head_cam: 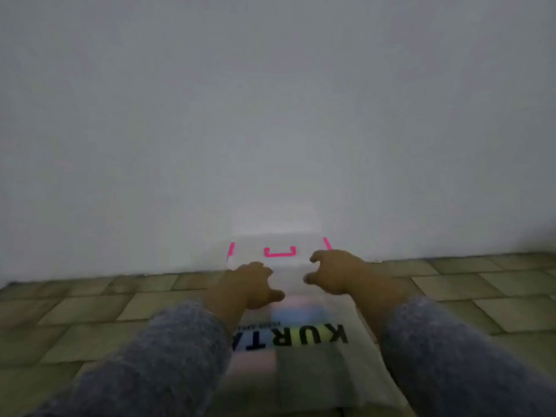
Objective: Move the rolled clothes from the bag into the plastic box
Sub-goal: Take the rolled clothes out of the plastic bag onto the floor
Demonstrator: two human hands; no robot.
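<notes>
A clear plastic box (276,245) with pink clips stands on the floor against the white wall. In front of it lies a white bag (316,365) with black lettering and pastel squares. My left hand (249,285) reaches forward over the bag's far end, fingers curled and apart, just short of the box. My right hand (337,270) hovers beside the box's front right corner, fingers spread and bent, with nothing in it. Both arms wear grey-blue sleeves. No rolled clothes show; the picture is blurred.
The floor (90,311) is laid with beige and olive tiles. A plain white wall (270,115) rises directly behind the box and fills the upper view.
</notes>
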